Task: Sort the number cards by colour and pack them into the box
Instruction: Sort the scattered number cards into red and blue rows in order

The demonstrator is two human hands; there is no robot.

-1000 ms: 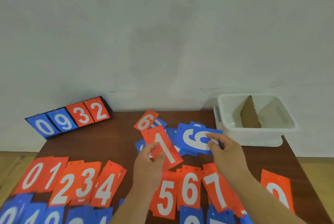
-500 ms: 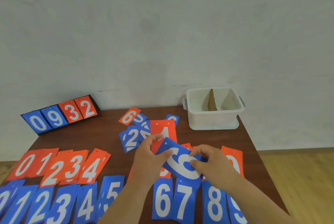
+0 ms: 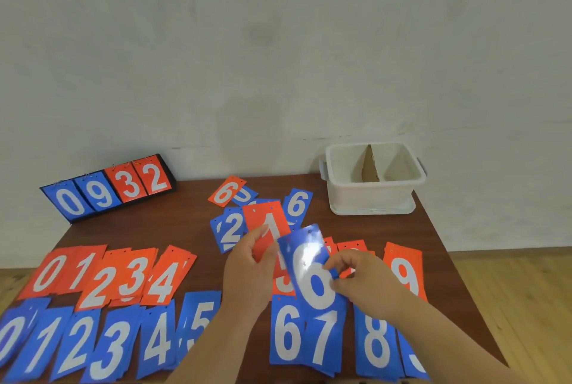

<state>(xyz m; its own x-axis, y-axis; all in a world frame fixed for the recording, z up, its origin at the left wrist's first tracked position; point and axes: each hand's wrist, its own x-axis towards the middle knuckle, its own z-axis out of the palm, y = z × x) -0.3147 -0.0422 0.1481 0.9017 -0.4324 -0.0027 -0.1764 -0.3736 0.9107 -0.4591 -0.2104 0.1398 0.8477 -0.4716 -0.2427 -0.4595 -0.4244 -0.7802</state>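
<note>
My right hand [image 3: 363, 281] pinches a blue 6 card [image 3: 309, 269] held above the blue row. My left hand [image 3: 247, 269] grips a red 1 card [image 3: 269, 225] just left of it. Red cards 0 to 4 [image 3: 105, 275] lie in a row at the left, and blue cards 0 to 5 [image 3: 102, 343] lie in front of them. Blue 6, 7 and 8 [image 3: 328, 340] lie under my hands. A red 9 [image 3: 405, 272] lies to the right. A loose mixed pile [image 3: 247, 207] lies further back. The white box [image 3: 373, 181] with a cardboard divider stands at the far right corner.
A black flip scoreboard [image 3: 108, 188] showing 0 9 3 2 stands at the table's far left. The brown table [image 3: 154, 229] ends close behind the box and at the right edge, with wooden floor [image 3: 510, 290] beyond. A pale wall rises behind.
My right hand has drawn the blue 6 card from the far pile toward me, down over the blue row. My left hand keeps the red 1. The view has tilted down.
</note>
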